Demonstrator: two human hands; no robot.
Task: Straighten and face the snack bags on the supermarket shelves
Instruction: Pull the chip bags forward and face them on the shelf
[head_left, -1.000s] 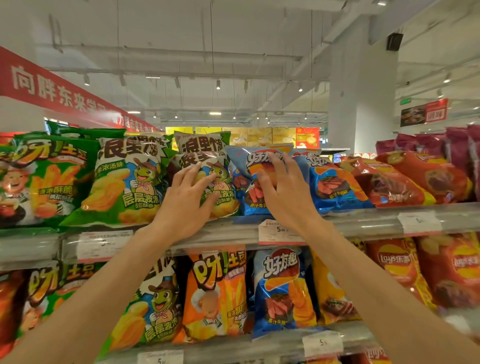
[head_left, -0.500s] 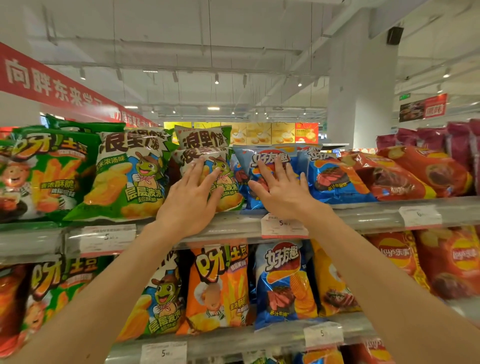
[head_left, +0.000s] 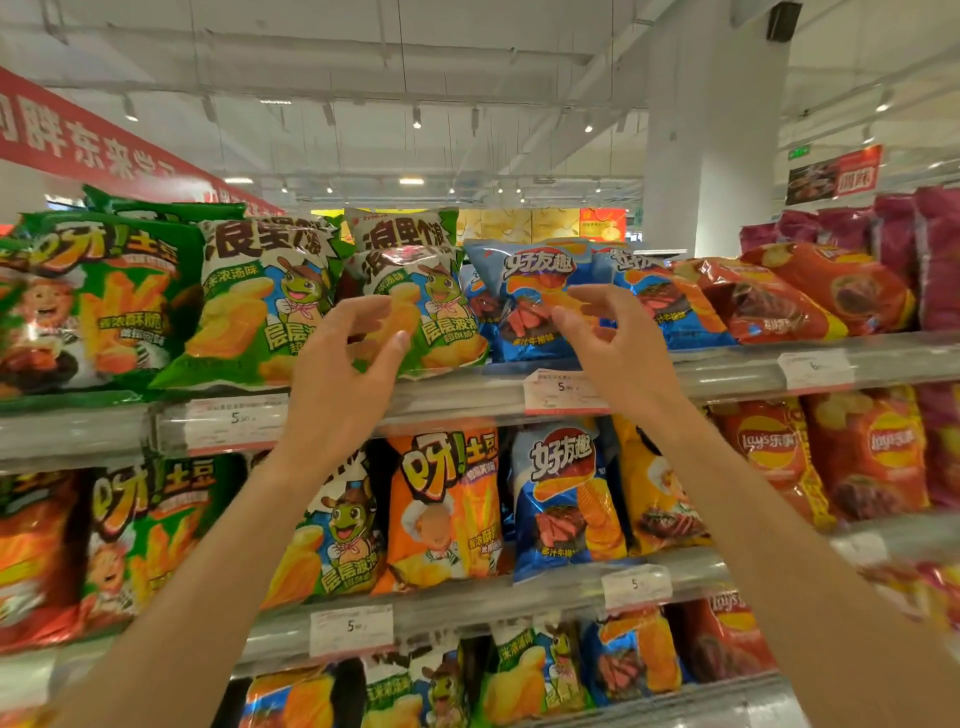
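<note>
My left hand (head_left: 345, 374) hangs just in front of the top shelf's front edge (head_left: 727, 371), its grip loosely curled and holding nothing, fingertips near the lower face of the green frog bag (head_left: 441, 306); I cannot tell whether they touch it. My right hand (head_left: 608, 338) is raised beside it, thumb and fingers bent toward each other in a half-open grip, also holding nothing, in front of the blue chip bag (head_left: 530, 291). A price tag (head_left: 563, 392) sits on the shelf edge below my right wrist. The green frog bag leans at the shelf's front edge, a second one (head_left: 260, 306) to its left. The blue bag stands just right of it, tilted. Red bags (head_left: 769, 301) lie slumped further right along the same shelf. Behind, a red banner (head_left: 93, 140) hangs at the upper left.
</note>
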